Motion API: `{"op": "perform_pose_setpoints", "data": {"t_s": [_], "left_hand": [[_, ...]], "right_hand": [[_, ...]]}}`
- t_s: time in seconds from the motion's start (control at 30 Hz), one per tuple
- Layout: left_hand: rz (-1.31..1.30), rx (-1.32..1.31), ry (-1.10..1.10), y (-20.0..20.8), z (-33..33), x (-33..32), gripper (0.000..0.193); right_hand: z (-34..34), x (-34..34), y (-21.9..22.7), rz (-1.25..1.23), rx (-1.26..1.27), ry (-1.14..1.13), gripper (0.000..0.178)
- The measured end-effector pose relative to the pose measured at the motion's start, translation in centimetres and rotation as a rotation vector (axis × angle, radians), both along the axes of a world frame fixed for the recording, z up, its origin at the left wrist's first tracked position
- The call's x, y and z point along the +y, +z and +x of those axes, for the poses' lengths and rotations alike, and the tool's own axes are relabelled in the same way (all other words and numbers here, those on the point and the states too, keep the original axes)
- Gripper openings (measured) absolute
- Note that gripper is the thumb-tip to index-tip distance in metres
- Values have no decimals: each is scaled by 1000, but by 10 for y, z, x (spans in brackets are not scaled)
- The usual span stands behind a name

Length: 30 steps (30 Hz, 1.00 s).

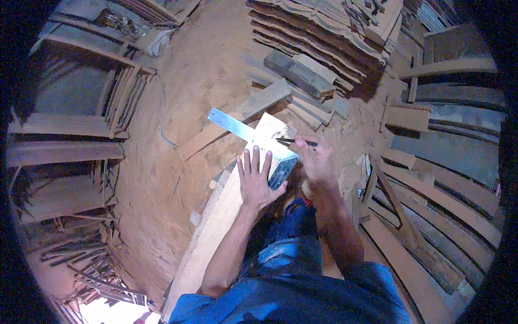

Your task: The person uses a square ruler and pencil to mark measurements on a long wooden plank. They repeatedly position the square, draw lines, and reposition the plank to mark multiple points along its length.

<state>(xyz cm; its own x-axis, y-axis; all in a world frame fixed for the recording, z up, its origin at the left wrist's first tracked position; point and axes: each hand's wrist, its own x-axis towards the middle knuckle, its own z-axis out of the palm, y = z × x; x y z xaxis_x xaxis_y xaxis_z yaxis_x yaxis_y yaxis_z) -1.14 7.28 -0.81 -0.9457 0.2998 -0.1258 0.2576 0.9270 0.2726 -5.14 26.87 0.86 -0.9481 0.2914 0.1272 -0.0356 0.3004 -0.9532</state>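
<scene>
A long pale timber beam (226, 202) runs from the lower left up to the middle of the view. Across its far end lies a metal try square (231, 124), its blade sticking out past the left edge and its darker stock against the right side. My left hand (257, 181) is spread flat over the beam, fingers apart, the thumb by the stock. In my right hand (317, 159) a thin dark pencil (286, 140) is pinched, its tip touching the wood beside the blade. Dark marks show on the beam's end.
Beyond the beam lie a loose plank (243, 116) and a dark timber block (299, 73). A stack of rough boards (318, 43) stands at the far side. More boards (442, 189) lean along the right, and wooden frames (70, 129) line the left. Sawdust-coloured ground (156, 205) lies around.
</scene>
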Motion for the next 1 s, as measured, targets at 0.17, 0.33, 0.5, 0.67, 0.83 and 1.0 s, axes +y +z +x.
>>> {"op": "perform_pose_setpoints", "data": {"t_s": [0.17,0.33,0.5,0.67,0.83,1.0], "left_hand": [[9,-3,-1,1,-1,-1,98],[14,-2,0,1,-1,-1,99],[13,43,-5,-2,3,-4,100],[44,72,25,18,17,19,82],[115,-63,317,40,76,12,53],[292,36,459,60,146,-23,40]], "right_hand": [[-23,-14,17,120,-26,193,19],[-25,2,15,335,31,284,28],[12,72,-10,697,-11,327,34],[131,140,-104,585,-514,0,50],[346,217,-192,437,-1092,-118,52],[452,239,-220,458,-1212,-28,50]]}}
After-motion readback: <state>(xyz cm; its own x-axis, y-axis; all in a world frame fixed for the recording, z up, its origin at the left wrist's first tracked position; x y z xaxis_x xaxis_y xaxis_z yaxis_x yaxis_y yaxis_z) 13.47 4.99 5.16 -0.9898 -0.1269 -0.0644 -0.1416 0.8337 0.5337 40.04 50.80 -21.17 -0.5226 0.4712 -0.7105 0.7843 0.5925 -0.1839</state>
